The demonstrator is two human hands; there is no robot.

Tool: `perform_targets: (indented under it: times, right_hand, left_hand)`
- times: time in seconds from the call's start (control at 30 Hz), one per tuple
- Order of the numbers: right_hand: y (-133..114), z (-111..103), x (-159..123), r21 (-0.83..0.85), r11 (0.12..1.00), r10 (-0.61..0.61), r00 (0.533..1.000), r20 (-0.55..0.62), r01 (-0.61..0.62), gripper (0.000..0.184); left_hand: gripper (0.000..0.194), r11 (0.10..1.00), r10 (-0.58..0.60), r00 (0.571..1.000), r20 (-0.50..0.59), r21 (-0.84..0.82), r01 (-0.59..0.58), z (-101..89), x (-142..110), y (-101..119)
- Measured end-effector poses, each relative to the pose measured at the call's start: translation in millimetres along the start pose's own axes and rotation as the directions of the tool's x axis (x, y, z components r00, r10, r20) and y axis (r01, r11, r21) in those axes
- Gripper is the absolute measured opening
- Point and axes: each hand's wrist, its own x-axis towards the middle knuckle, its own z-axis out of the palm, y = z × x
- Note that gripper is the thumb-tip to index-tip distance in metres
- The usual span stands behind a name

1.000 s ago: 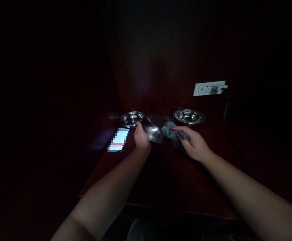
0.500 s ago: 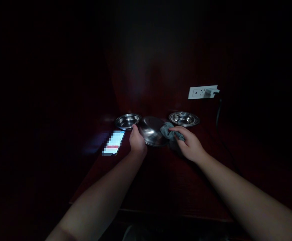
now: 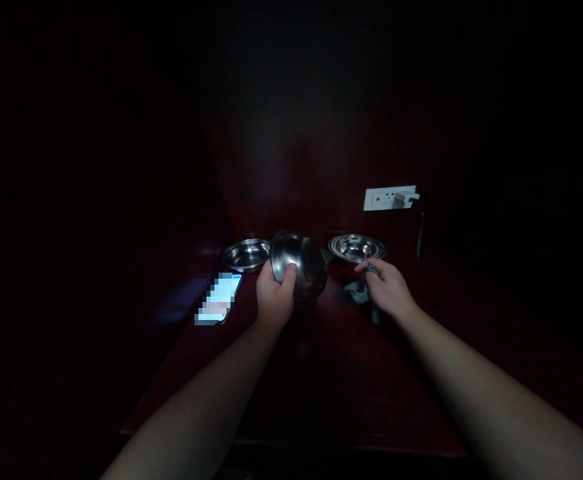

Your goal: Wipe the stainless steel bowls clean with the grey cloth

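My left hand (image 3: 277, 293) is closed round the rim of a shiny metal bowl (image 3: 304, 257), thumb on its outer wall. The bowl is tilted on its side, with its base facing right. A crumpled grey-green cloth (image 3: 357, 291) hangs from my right hand (image 3: 389, 287), which pinches it a short way right of the bowl. Cloth and bowl are apart. Behind my right hand lies a wide-rimmed metal bowl (image 3: 356, 247), perhaps a stack. Another shallow metal bowl (image 3: 246, 255) stands behind my left hand, partly covered by the held bowl.
A lit phone (image 3: 220, 300) lies on the dark red table (image 3: 321, 393), left of my left hand. On the back wall is a white socket plate (image 3: 384, 199) with a plugged-in charger (image 3: 405, 197). Its dark cable (image 3: 420, 237) runs down to the right. The surroundings are very dark.
The cloth has come away from the bowl, as my right hand moved off to the right. My left hand has turned the bowl more onto its side. The view has shifted slightly.
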Motion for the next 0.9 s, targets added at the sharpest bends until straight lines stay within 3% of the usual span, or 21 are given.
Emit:
perform_targets:
  times: [0.07, 0.17, 0.3, 0.43, 0.57, 0.9]
  right_hand:
    - [7.8, -8.0, 7.4, -0.092, 0.991, 0.1, 0.995, -0.018, -0.101, 0.027]
    - [19.7, -14.1, 15.1, -0.24, 0.957, 0.142, 0.984, -0.108, -0.164, 0.037]
    - [38.3, -10.7, 19.7, -0.369, 0.912, 0.169, 0.984, -0.052, -0.176, 0.06]
    - [56.2, -1.3, 25.1, -0.375, 0.915, 0.145, 0.989, -0.035, -0.147, 0.056]
    - [65.4, 7.9, 33.0, -0.349, 0.921, 0.171, 0.984, -0.041, -0.174, 0.051]
    - [66.7, 18.2, 45.3, -0.336, 0.91, 0.262, 0.965, 0.008, -0.244, 0.052]
  left_hand:
    - [0.019, 0.996, 0.044, 0.997, 0.061, 0.069, -0.049, -0.9, -2.3, 1.7]
    - [0.018, 0.987, 0.063, 0.988, 0.144, 0.139, -0.083, -2.1, -4.3, 1.0]
    - [0.019, 0.982, 0.021, 0.971, 0.24, 0.177, -0.065, -2.7, -5.0, -1.7]
    - [0.017, 0.954, 0.063, 0.928, 0.367, 0.251, -0.164, -1.4, -4.8, -3.7]
    - [0.016, 0.909, 0.167, 0.844, 0.51, 0.252, -0.332, 0.2, -4.3, -6.0]
    - [0.013, 0.867, 0.172, 0.76, 0.626, 0.27, -0.419, -4.5, -0.5, -16.7]
